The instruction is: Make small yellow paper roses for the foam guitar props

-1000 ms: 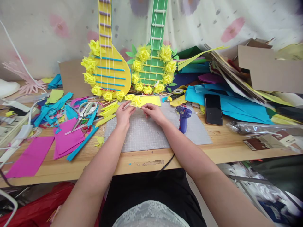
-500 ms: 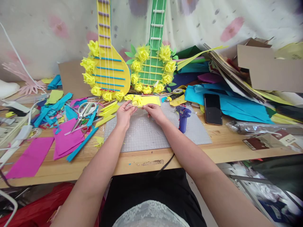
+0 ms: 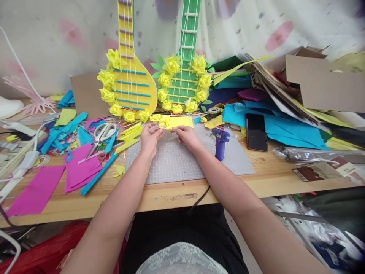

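Above the far part of the grey cutting mat (image 3: 171, 163), my left hand (image 3: 150, 137) is closed, pinching one end of a thin, pale piece with yellow paper (image 3: 168, 128) on it. My right hand (image 3: 186, 136) pinches the other end between thumb and fingertips. The piece is small, and its exact shape is hard to make out. Just behind my fingers lie a yellow paper flower (image 3: 164, 121) and a flat yellow paper sheet (image 3: 181, 121). A blue glue gun (image 3: 220, 142) stands on the mat, right of my right hand.
Yellow (image 3: 139, 87) and green (image 3: 185, 87) paper-flowered guitar shapes lean at the back. Scissors (image 3: 102, 135), magenta paper (image 3: 82, 167) and blue scraps lie left. A phone (image 3: 256, 131), blue paper (image 3: 291, 125) and stacked cardboard (image 3: 319, 83) are right. A cord hangs over the front edge.
Both hands stay almost in place, still pinching the small piece. Only a very slight shift of the fingers and yellow paper shows.
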